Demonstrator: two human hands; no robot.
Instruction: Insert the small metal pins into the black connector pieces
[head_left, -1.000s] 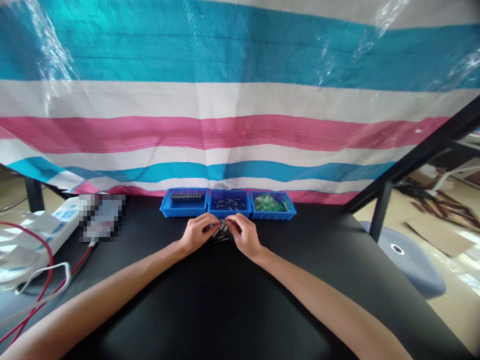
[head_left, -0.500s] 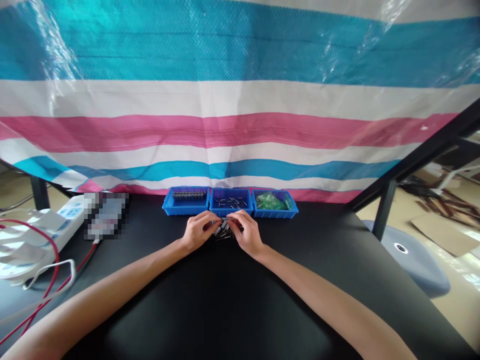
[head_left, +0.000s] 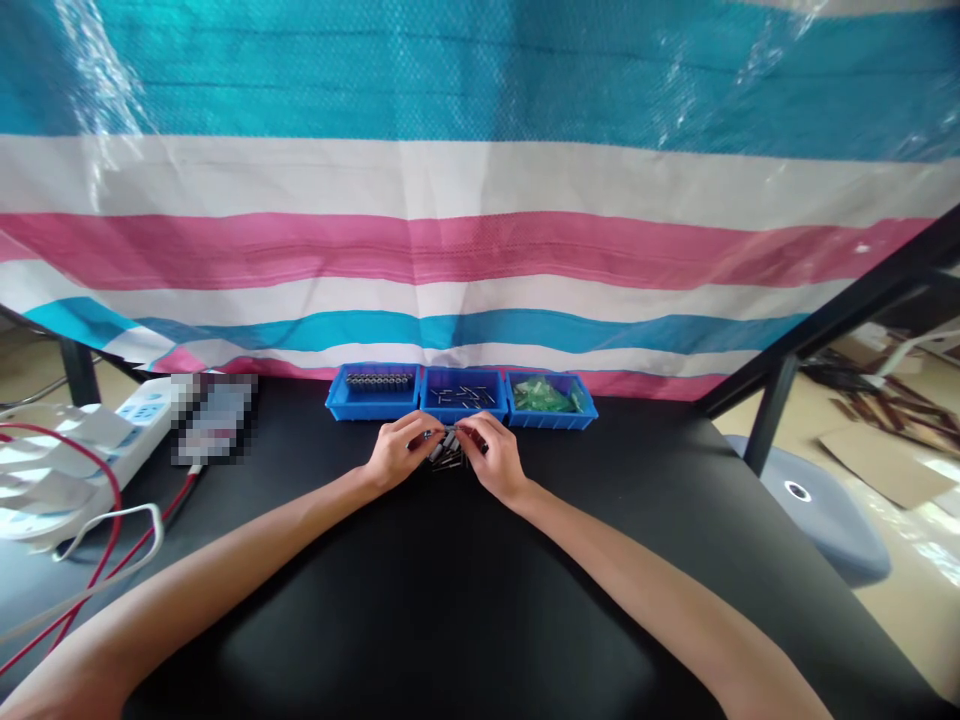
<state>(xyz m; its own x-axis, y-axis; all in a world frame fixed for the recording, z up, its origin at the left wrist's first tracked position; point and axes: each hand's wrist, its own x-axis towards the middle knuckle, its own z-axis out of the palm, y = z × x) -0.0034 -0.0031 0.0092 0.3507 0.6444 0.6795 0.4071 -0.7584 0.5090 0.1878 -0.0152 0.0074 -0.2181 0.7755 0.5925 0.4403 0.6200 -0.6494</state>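
Observation:
My left hand (head_left: 400, 450) is closed in a pinch around a small metal part, mostly covered by the fingers. Fingertip to fingertip with it, my right hand (head_left: 493, 455) pinches a thin metal pin (head_left: 450, 429). Whether the two pieces touch I cannot tell. Just beneath both hands, a small pile of metal pins and short cylinders (head_left: 448, 459) lies on the black table. Beyond them stand three blue bins: the left bin (head_left: 373, 411) holds a row of metal cylinders, the middle bin (head_left: 463, 411) loose pins, the right bin (head_left: 551, 420) green translucent pieces (head_left: 546, 396).
At the left of the black table (head_left: 420, 620) are a white power strip (head_left: 142, 415), red and white cables (head_left: 112, 510) and a blurred-out device (head_left: 216, 420). A striped tarp (head_left: 450, 180) hangs behind the bins. A grey stool (head_left: 817, 515) stands beyond the right edge.
The camera view has shifted slightly, so the bins and tarp sit a little higher. Both hands keep their pinch over the pile, with fingertips moved only slightly.

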